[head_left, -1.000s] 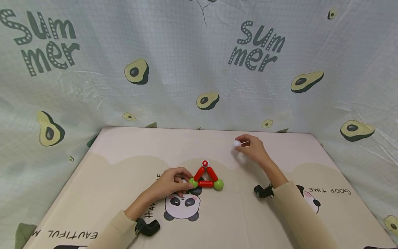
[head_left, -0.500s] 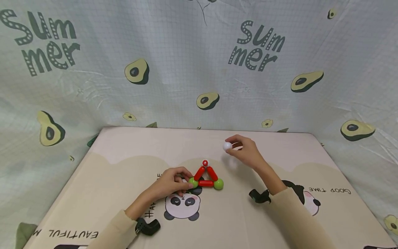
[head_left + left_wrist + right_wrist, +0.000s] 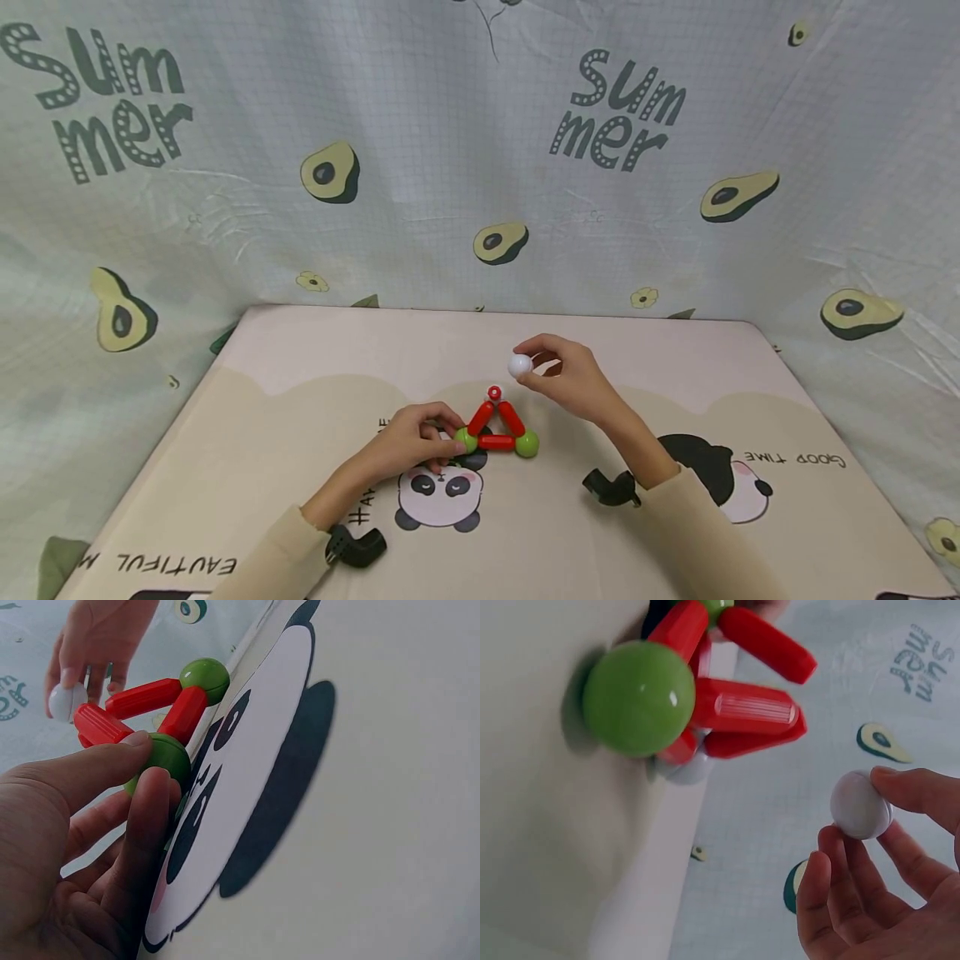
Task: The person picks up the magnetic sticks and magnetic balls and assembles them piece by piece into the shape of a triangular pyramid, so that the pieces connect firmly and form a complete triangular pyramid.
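Note:
My left hand (image 3: 408,442) pinches a green ball (image 3: 169,757) at the left corner of a small frame of red rods (image 3: 497,442). Another green ball (image 3: 639,697) forms its right corner. In the right wrist view, a white ball (image 3: 686,769) shows low at the back, partly hidden by the rods. Several rods slant up from the corners with their upper ends close together. Between thumb and fingers, my right hand (image 3: 573,383) holds a loose white ball (image 3: 520,365) in the air, behind and just right of the frame, apart from the rod ends.
The pale tabletop (image 3: 315,350) carries printed pandas (image 3: 441,497) and lettering. A cloth curtain (image 3: 420,167) with avocado prints hangs behind the far edge. Black camera mounts (image 3: 611,487) stick out from both wrists.
My right hand has carried the white ball left and slightly nearer, towards the rod frame. The left hand and the frame have stayed in place.

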{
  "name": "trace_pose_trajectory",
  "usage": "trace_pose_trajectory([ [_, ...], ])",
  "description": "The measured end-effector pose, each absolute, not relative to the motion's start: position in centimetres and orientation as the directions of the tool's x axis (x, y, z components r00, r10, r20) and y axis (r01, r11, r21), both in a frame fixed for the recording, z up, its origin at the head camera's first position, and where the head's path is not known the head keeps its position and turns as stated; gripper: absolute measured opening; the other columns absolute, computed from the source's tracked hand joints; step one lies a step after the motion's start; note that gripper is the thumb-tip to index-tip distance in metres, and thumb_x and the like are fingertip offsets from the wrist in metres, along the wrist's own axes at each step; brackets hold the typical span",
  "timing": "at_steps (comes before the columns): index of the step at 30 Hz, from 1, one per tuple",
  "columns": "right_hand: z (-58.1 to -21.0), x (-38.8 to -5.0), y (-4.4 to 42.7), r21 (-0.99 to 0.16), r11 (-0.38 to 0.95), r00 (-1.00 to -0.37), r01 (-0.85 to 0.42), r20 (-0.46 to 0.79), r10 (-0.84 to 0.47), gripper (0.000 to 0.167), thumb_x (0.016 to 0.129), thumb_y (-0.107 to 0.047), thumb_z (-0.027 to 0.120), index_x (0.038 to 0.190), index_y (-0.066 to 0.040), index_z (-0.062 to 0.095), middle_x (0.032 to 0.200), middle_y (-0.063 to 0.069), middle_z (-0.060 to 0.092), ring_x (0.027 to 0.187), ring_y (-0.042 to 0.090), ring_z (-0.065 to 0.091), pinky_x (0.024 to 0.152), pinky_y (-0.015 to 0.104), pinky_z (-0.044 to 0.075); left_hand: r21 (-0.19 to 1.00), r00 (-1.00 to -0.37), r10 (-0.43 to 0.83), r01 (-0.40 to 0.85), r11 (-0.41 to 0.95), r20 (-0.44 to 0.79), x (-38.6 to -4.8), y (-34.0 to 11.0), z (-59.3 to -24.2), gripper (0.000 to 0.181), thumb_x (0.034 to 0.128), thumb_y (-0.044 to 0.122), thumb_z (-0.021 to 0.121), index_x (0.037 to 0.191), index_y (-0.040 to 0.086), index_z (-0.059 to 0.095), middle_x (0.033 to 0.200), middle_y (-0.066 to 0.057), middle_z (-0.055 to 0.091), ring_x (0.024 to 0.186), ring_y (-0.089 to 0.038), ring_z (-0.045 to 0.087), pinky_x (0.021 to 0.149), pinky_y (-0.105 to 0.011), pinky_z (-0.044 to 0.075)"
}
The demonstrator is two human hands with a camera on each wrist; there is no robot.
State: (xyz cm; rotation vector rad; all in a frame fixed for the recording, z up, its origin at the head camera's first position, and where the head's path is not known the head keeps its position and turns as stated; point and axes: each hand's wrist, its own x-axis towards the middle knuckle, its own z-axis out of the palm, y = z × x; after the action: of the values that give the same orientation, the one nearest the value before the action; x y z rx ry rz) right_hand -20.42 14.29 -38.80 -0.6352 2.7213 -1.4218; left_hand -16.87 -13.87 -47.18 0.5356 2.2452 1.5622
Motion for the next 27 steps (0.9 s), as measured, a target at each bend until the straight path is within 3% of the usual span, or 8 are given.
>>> trace_pose_trajectory([
  [27,-40.0,-19.0,11.9,-0.803,0.458,-0.880,-0.382,0.164,-0.446,0.030,0.091,-0.016,0.079,0.119,-0.013,0.072,0.113,0.003,0.073,0.103,0.021,0.067,0.087,0.036,0.057,0.945,-0.860,0.507,0.113,0.307,-0.062,-16.8,-14.0,-47.3,0.030,0.0928,0.022,0.078,0.117,0.007,0.068,0.098,-0.009,0.069,0.062,-0.014,0.067,0.059,-0.026,0.059],
])
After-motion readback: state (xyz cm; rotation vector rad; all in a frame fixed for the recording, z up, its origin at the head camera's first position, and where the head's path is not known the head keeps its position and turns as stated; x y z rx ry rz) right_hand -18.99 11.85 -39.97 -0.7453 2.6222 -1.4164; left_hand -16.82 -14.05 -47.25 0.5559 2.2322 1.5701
